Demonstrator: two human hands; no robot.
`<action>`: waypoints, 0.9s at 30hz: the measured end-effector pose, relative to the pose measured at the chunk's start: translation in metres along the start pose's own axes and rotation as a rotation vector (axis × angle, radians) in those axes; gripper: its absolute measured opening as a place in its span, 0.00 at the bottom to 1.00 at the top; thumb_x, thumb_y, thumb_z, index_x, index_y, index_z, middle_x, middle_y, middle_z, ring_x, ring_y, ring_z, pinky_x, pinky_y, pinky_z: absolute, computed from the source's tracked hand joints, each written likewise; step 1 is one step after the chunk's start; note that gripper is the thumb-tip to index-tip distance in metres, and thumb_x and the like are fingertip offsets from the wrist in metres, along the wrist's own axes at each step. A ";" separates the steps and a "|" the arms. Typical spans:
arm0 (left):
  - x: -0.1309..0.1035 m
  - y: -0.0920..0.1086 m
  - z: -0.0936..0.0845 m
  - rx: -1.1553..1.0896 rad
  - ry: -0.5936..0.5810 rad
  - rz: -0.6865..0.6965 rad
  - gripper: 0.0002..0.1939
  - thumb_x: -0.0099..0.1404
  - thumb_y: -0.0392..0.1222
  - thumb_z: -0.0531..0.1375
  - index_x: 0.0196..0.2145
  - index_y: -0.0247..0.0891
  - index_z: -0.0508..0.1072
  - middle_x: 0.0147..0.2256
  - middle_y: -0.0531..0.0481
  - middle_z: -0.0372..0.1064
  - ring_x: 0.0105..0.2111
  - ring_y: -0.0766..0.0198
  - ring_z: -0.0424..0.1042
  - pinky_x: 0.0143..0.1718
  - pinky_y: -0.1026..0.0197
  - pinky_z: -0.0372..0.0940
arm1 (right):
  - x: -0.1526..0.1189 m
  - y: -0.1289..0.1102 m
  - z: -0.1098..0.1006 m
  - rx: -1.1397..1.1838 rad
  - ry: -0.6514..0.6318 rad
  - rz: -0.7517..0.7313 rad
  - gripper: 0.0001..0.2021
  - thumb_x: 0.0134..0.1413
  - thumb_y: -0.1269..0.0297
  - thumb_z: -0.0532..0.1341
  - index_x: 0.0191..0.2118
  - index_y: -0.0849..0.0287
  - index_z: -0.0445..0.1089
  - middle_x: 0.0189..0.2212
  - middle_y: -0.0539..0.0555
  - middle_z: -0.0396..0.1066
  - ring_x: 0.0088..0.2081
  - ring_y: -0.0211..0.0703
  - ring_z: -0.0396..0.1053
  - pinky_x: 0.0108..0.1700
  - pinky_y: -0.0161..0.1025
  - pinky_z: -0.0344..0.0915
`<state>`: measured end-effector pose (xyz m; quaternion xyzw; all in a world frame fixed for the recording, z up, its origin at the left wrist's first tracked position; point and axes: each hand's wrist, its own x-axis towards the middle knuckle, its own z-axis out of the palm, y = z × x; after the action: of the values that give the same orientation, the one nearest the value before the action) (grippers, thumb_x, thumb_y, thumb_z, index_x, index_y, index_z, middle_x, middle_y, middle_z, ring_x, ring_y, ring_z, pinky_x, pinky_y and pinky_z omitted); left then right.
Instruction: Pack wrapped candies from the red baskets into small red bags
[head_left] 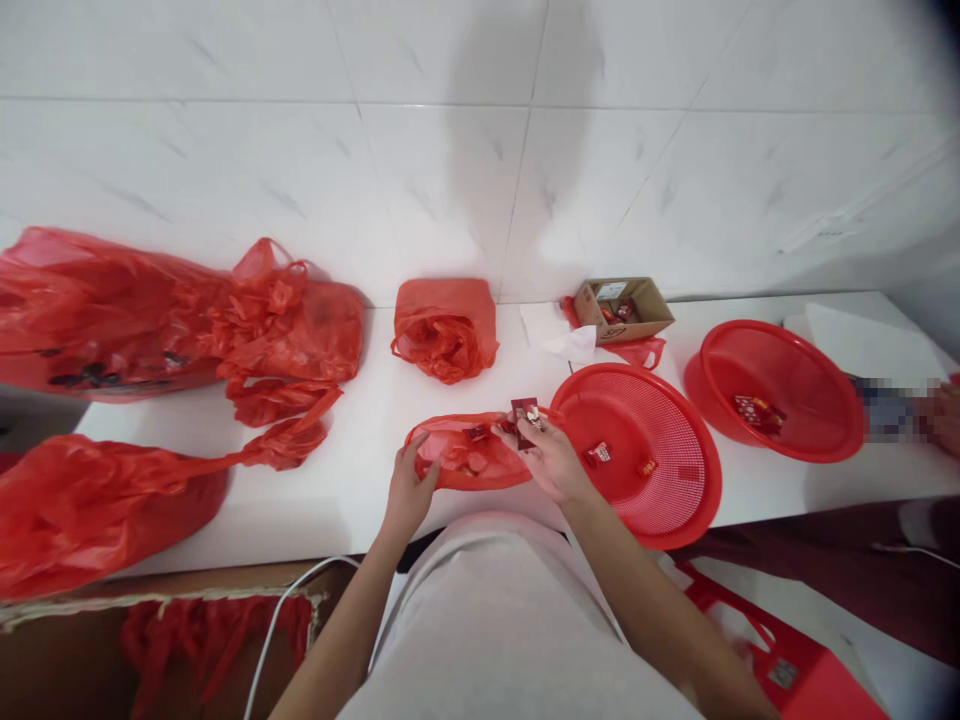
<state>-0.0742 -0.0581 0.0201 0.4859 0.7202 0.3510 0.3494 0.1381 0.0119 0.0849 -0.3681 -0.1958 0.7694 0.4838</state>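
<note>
Pale shirt cloth (487, 620) fills the bottom centre of view, just below the dark red packet (525, 412) pinched in the right hand (553, 462). The packet is above the right part of an open red bag (454, 452), which lies on the white surface (360, 500) with a few small wrapped pieces inside. The left hand (409, 485) is well apart from the right, its thumb and fingertips spread and touching the bag's left rim.

As I judge it, the step in hand is holding the packet at the bag while steadying its mouth. A next move calls for a light right grip and a rim kept wide on the left.

Just right of the bag, a perforated red basket (712, 500) holds two small packets; beyond it, a red basin (844, 450) has several more. Another person's hand (943, 415) shows at the far right. Behind sits a small carton (641, 328). Bunched red bags (446, 300) lie by the wall, and bulging ones (90, 510) rest farther left.
</note>
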 end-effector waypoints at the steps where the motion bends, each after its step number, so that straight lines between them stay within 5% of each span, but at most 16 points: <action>1: 0.000 -0.001 0.000 0.003 0.004 0.016 0.25 0.63 0.41 0.55 0.58 0.40 0.63 0.51 0.42 0.63 0.48 0.57 0.67 0.52 0.49 0.62 | -0.001 -0.001 0.000 0.037 -0.003 0.031 0.09 0.46 0.64 0.70 0.34 0.59 0.74 0.37 0.50 0.76 0.46 0.43 0.74 0.60 0.46 0.62; 5: 0.000 -0.003 0.000 0.004 0.014 0.044 0.24 0.63 0.40 0.55 0.57 0.40 0.63 0.54 0.41 0.62 0.57 0.54 0.61 0.59 0.46 0.55 | -0.011 -0.011 0.005 0.135 -0.023 0.138 0.08 0.50 0.63 0.68 0.36 0.57 0.73 0.39 0.50 0.76 0.50 0.45 0.73 0.60 0.46 0.62; 19: 0.000 -0.003 0.002 -0.005 0.026 0.013 0.24 0.63 0.42 0.56 0.57 0.39 0.63 0.53 0.41 0.62 0.53 0.55 0.65 0.57 0.47 0.58 | -0.031 -0.035 0.030 0.159 -0.069 0.141 0.08 0.58 0.61 0.62 0.43 0.53 0.71 0.45 0.49 0.75 0.51 0.46 0.72 0.58 0.49 0.65; 22: 0.000 -0.002 0.002 -0.008 0.026 0.013 0.24 0.63 0.42 0.56 0.56 0.39 0.64 0.54 0.41 0.62 0.55 0.54 0.64 0.58 0.47 0.56 | -0.028 -0.027 0.025 -0.016 -0.115 0.127 0.11 0.56 0.56 0.63 0.43 0.54 0.70 0.43 0.51 0.75 0.49 0.49 0.73 0.54 0.51 0.67; 27: 0.002 0.002 0.002 -0.041 0.040 -0.020 0.23 0.62 0.42 0.55 0.55 0.39 0.65 0.55 0.42 0.64 0.55 0.55 0.64 0.58 0.49 0.57 | -0.017 -0.001 0.005 -0.730 -0.134 -0.045 0.18 0.50 0.58 0.66 0.48 0.51 0.70 0.49 0.52 0.71 0.53 0.47 0.67 0.61 0.51 0.57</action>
<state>-0.0721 -0.0557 0.0204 0.4641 0.7245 0.3721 0.3482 0.1394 -0.0029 0.0950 -0.4610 -0.4965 0.6605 0.3235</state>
